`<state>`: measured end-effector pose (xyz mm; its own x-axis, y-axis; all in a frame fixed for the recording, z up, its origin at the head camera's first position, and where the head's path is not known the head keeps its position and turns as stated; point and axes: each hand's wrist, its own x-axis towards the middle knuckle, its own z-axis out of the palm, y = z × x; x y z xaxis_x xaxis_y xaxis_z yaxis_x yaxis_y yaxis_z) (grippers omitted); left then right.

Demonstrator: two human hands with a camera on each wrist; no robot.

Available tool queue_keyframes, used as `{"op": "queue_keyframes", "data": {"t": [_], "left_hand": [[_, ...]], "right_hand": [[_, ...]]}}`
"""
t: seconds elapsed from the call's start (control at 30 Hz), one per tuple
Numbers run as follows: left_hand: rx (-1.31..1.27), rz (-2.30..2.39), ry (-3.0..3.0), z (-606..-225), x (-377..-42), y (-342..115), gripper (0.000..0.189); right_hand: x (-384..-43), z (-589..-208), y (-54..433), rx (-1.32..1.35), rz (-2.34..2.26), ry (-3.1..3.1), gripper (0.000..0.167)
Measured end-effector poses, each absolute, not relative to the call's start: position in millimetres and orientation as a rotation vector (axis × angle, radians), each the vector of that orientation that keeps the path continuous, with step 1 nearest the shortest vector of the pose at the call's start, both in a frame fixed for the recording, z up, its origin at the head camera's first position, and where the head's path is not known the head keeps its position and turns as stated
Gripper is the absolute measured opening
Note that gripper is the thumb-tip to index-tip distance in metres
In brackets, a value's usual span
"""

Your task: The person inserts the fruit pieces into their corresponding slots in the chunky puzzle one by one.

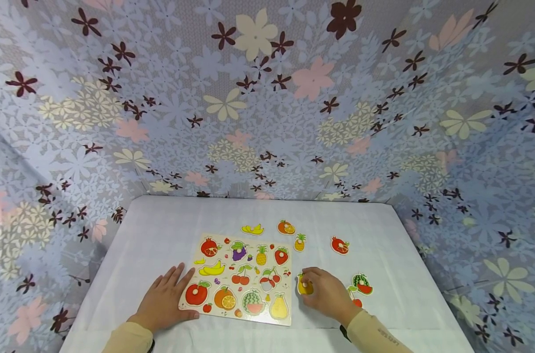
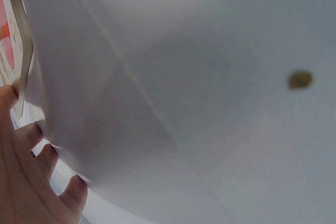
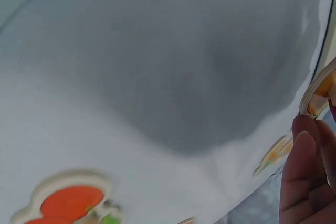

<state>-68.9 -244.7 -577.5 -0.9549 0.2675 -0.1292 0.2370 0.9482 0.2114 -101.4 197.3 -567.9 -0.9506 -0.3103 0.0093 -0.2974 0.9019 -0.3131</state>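
The right hand [image 1: 329, 292] has its grip pinched on a yellow fruit piece [image 1: 306, 287]; a loose pinch could let it twist or drop. At nine o'clock the board [image 1: 255, 282] stands in the way, its edge likely to catch a low pass. Beyond, the left hand [image 1: 165, 300] lies spread; light pressure might let the board slide. A pineapple piece [image 1: 299, 243] sits at twelve, a watermelon piece [image 1: 361, 283] at three

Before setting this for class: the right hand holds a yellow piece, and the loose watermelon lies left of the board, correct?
Not left: the head view shows the loose watermelon right of the board. The right hand holds a yellow piece.
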Motion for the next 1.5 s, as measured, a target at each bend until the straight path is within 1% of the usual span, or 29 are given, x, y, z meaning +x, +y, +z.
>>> {"op": "queue_keyframes", "data": {"t": [0.27, 0.53, 1.5], "left_hand": [[0.387, 0.321, 2.952, -577, -69, -244, 0.117], [0.370, 0.305, 2.948, -580, -69, -245, 0.119], [0.400, 0.320, 2.959, -579, -68, -246, 0.117]], "right_hand": [[-87, -560, 176, -0.584, -0.509, 2.955, 0.029], [-76, -561, 158, -0.709, -0.523, 2.916, 0.027], [-63, -564, 132, -0.754, -0.404, 2.914, 0.031]]}}
